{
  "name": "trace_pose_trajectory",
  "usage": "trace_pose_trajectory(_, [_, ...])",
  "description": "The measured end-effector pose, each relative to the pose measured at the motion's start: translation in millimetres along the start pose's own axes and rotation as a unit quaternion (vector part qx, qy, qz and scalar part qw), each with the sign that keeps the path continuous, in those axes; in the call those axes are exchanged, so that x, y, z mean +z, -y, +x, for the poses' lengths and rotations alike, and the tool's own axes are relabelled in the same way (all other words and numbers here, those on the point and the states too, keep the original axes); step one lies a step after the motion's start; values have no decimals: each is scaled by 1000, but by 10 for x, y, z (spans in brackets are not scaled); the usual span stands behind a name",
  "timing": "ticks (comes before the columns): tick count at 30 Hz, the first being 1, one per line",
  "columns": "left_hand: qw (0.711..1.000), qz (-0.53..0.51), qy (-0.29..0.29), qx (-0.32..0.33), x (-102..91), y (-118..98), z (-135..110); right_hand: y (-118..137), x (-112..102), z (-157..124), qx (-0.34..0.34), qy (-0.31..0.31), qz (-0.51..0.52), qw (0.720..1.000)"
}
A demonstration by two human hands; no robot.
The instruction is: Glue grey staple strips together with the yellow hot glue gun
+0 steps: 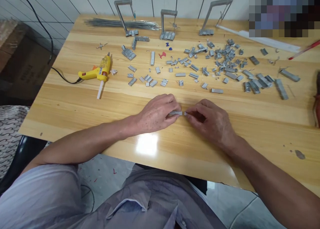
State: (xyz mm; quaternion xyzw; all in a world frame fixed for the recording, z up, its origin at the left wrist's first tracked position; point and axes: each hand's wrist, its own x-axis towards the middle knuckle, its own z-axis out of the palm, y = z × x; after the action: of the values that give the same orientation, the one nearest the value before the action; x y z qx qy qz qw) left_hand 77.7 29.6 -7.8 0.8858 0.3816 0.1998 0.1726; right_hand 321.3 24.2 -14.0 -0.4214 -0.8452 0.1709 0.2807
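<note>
Over the near middle of the wooden table, my left hand point(160, 112) pinches a narrow grey metal strip point(177, 113), whose end sticks out past the fingertips. Facing it, my right hand point(212, 120) pinches a small grey metal piece point(185, 113) between thumb and forefinger. A slim gap lies between the two pieces. Beyond my hands are loose bent grey metal pieces point(230, 69), densest to the right. Most of the left strip is hidden by my fingers.
A yellow glue gun point(101, 69) lies at left, its cord running off the table point(87, 112). At the back stand bent metal frames point(168, 24) near a wire bundle point(100, 22). A red pen point(303, 49) lies at right, beside a white strip point(265, 39).
</note>
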Motion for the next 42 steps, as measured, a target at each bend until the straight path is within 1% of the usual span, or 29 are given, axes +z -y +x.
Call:
trace_pose_trajectory(9, [1000,10,17,-5,-26,-22,12,0,15,4,-3,11,-15,1000])
trace_pose_trajectory(17, [1000,3,18,-7,-1,-23,12,17,17,6,23,29,-11,999])
trace_pose_trajectory(25, [1000,3,18,-5,-4,-18,14,20,21,5,21,17,-13,1000])
trace_pose_trajectory(35, [1000,0,-1,-2,12,-21,8,34,22,14,29,22,-8,999])
trace_pose_trajectory(42, [1000,0,2,-6,10,-28,5,27,25,15,27,18,-15,999])
